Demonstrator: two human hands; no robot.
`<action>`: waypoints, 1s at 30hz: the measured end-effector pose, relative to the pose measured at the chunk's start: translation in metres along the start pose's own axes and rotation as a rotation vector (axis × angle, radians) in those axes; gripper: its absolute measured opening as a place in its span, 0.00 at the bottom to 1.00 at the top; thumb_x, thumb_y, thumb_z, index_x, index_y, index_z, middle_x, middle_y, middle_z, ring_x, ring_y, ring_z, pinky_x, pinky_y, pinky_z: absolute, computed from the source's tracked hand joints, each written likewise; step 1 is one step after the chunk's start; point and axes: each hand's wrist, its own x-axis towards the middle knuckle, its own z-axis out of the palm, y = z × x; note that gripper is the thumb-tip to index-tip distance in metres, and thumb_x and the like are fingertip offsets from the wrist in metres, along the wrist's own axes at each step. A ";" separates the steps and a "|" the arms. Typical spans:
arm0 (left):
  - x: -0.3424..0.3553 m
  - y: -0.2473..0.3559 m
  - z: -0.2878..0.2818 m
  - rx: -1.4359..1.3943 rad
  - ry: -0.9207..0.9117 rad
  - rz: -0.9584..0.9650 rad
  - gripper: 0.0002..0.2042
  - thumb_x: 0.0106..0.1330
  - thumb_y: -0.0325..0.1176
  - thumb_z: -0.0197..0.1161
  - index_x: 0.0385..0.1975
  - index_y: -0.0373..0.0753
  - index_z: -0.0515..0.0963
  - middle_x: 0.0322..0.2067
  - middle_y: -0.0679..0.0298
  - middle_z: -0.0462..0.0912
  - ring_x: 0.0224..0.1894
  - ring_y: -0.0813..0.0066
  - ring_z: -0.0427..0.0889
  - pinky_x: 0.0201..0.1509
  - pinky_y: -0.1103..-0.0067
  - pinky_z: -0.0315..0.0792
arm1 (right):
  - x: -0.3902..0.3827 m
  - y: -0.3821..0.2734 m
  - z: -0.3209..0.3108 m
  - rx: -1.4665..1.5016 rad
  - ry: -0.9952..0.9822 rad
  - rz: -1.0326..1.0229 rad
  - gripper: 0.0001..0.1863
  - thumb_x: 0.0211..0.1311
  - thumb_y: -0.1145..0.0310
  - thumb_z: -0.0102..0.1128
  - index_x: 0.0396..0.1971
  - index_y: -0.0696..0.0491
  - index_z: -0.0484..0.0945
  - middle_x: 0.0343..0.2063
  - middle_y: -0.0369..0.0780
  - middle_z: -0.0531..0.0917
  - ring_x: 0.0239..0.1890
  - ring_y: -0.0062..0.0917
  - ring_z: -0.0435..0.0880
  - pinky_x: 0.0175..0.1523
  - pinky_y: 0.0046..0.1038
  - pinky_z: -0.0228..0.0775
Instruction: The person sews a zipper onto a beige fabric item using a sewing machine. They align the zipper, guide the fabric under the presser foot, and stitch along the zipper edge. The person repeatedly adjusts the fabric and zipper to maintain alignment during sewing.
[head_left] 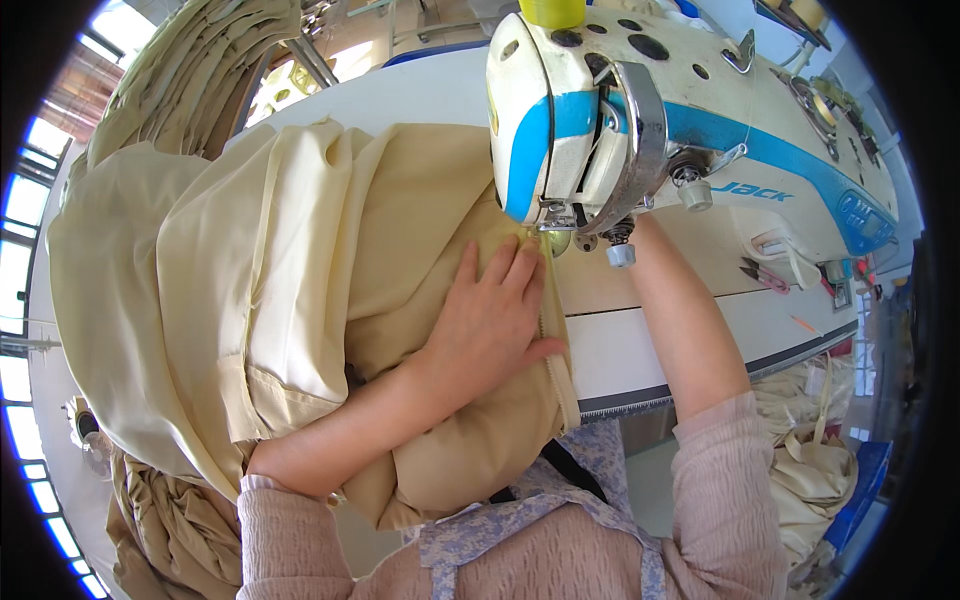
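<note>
A large piece of beige cloth (430,200) lies in folds across the left of the sewing table, its right edge running up under the head of a white and blue sewing machine (560,120). My left hand (490,310) rests flat on this cloth just in front of the needle area, fingers stretched forward and thumb out to the right. Beside the thumb, a strip with zipper-like teeth (556,385) follows the cloth's edge. My right forearm (690,320) reaches behind the machine head, which hides the right hand and whatever it may touch.
Pink-handled snips (768,278) lie on the table right of my right forearm. A ruler strip (625,405) lines the table's front edge. Stacked beige cloth (180,80) stands at the far left, with darker cloth (170,520) low on the left. More pale cloth (810,470) is heaped at right.
</note>
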 end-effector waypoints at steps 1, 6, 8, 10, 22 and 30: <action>0.000 0.000 0.001 -0.008 0.011 0.001 0.43 0.57 0.59 0.70 0.62 0.26 0.71 0.63 0.48 0.70 0.67 0.50 0.68 0.69 0.51 0.65 | 0.000 0.001 0.000 0.001 -0.002 0.001 0.17 0.66 0.64 0.63 0.49 0.59 0.81 0.45 0.46 0.86 0.48 0.38 0.86 0.52 0.37 0.78; 0.001 -0.001 -0.001 -0.045 0.022 -0.009 0.44 0.57 0.60 0.71 0.61 0.25 0.73 0.61 0.46 0.72 0.66 0.50 0.68 0.69 0.48 0.65 | 0.000 0.003 0.000 0.016 0.001 -0.005 0.16 0.68 0.64 0.62 0.49 0.59 0.81 0.45 0.45 0.86 0.47 0.35 0.86 0.50 0.35 0.79; 0.003 -0.002 -0.002 -0.041 0.028 -0.004 0.44 0.56 0.60 0.71 0.61 0.26 0.72 0.59 0.47 0.72 0.63 0.50 0.71 0.67 0.51 0.67 | 0.000 0.004 -0.001 0.017 0.003 -0.005 0.16 0.69 0.64 0.61 0.49 0.60 0.81 0.45 0.45 0.86 0.47 0.35 0.86 0.50 0.34 0.79; 0.004 -0.003 -0.003 -0.025 0.034 0.002 0.44 0.56 0.60 0.72 0.61 0.27 0.71 0.58 0.48 0.72 0.61 0.51 0.72 0.66 0.53 0.68 | 0.000 0.004 -0.001 0.020 0.003 -0.008 0.16 0.70 0.64 0.61 0.48 0.60 0.81 0.44 0.45 0.87 0.46 0.34 0.86 0.49 0.34 0.79; 0.006 -0.007 -0.004 0.036 0.021 0.007 0.43 0.56 0.61 0.70 0.61 0.28 0.74 0.54 0.51 0.75 0.61 0.56 0.74 0.67 0.53 0.67 | 0.004 0.008 0.002 0.003 -0.005 -0.017 0.14 0.74 0.64 0.58 0.48 0.60 0.81 0.43 0.42 0.87 0.45 0.28 0.88 0.47 0.29 0.80; 0.006 -0.005 0.004 0.082 0.028 0.059 0.43 0.59 0.64 0.66 0.61 0.29 0.74 0.60 0.46 0.74 0.66 0.53 0.71 0.69 0.49 0.64 | -0.027 -0.014 -0.028 -0.032 0.199 -0.013 0.14 0.78 0.65 0.55 0.48 0.60 0.81 0.42 0.41 0.88 0.43 0.24 0.88 0.45 0.27 0.81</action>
